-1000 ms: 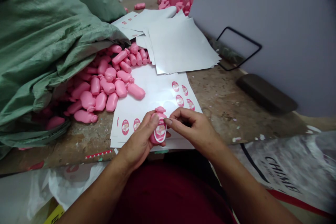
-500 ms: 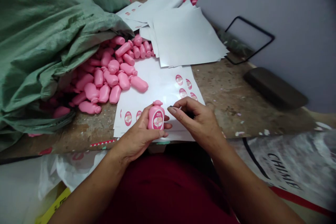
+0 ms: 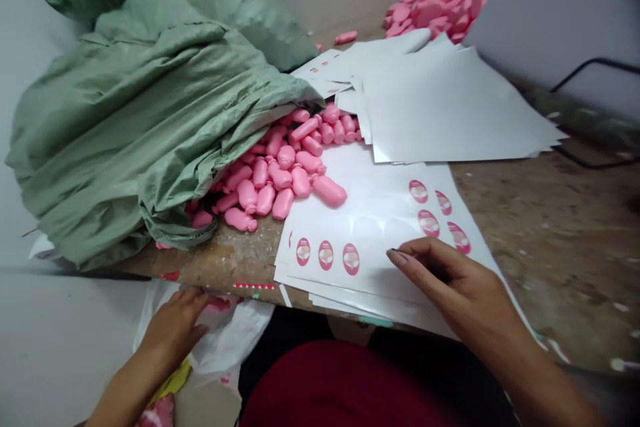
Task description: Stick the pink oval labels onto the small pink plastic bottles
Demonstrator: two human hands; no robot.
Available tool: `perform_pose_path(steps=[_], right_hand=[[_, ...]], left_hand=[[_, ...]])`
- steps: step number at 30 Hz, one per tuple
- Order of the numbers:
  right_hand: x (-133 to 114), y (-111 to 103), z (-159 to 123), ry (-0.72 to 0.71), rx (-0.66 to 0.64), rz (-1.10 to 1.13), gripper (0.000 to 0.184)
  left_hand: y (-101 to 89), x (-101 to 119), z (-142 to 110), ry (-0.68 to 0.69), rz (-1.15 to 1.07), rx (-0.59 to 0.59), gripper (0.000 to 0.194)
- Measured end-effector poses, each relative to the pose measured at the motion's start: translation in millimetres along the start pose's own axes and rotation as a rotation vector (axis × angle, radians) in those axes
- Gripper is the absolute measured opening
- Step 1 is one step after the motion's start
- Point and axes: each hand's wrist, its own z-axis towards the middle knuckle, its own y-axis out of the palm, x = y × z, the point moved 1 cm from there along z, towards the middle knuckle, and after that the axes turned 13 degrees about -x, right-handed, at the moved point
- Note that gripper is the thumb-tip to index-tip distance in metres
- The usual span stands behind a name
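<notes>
My left hand (image 3: 175, 323) hangs below the table's front edge, over a white plastic bag (image 3: 233, 333). Its fingers are spread a little and no bottle shows in them. A pink object (image 3: 219, 305) lies in the bag's mouth beside the fingertips, partly hidden. Above a sticker sheet (image 3: 350, 213) hovers my right hand (image 3: 450, 280), its thumb and forefinger tips together with nothing visible between them. Oval pink-and-white stickers (image 3: 351, 259) remain on the sheet along its lower left and right side. Small pink bottles (image 3: 280, 175) lie heaped at the sheet's left.
A large green sack (image 3: 165, 113) spills the bottles onto the worn table (image 3: 540, 227). Blank-looking sheets (image 3: 450, 107) overlap the sticker sheet's far end. More pink pieces (image 3: 445, 7) are piled at the back, by a grey panel. A black wire frame (image 3: 590, 67) stands at right.
My left hand has moved left and down from the sheet to the plastic bag, and the labelled pink bottle it held has left it. My right hand stays over the sheet. The view has shifted left.
</notes>
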Motion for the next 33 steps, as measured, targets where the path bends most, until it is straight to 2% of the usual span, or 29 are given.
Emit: perform_pose_path(steps=[2,3,6,7,10,13,17,19,21,22,24,26,29,33], right_hand=[[-3,1,0,0.004,-0.01,-0.04,0.041],[-5,2,0,-0.004,-0.022,-0.063,0.04],[-15,12,2,-0.05,-0.093,-0.155,0.036],[-18,16,2,-0.064,-0.12,-0.192,0.035],[-21,26,3,-0.075,-0.166,-0.295,0.031],[-16,26,2,-0.049,-0.167,-0.367,0.027],[-11,18,1,-0.05,-0.127,-0.434,0.021],[-11,16,2,-0.08,-0.069,-0.487,0.02],[-11,14,3,-0.116,-0.012,-0.546,0.019],[-11,14,4,-0.129,0.004,-0.567,0.019],[-10,14,6,-0.137,0.0,-0.588,0.018],[-9,15,7,-0.129,-0.022,-0.601,0.018],[-10,16,7,-0.11,-0.033,-0.64,0.019],[-12,18,6,-0.105,-0.014,-0.693,0.02]], left_hand=[[-18.5,20,10,0.082,-0.021,-0.012,0.026],[-30.8,33,17,0.135,-0.028,0.031,0.027],[-69.7,82,49,0.224,0.042,0.377,0.034],[-80.0,98,63,0.223,0.063,0.427,0.036],[-98.8,139,101,0.18,0.158,0.441,0.044],[-104.5,155,119,0.148,0.239,0.425,0.045],[-101.8,146,112,0.152,0.194,0.385,0.045],[-95.5,145,104,0.224,0.001,0.418,0.045],[-84.7,155,96,0.376,-0.385,0.387,0.043],[-77.8,164,94,0.462,-0.633,0.308,0.042],[-63.0,187,93,0.592,-1.146,0.07,0.041],[-50.8,209,97,0.615,-1.54,-0.117,0.039],[-41.3,227,104,0.555,-1.782,-0.163,0.035],[-40.2,227,108,0.523,-1.798,-0.175,0.034]])
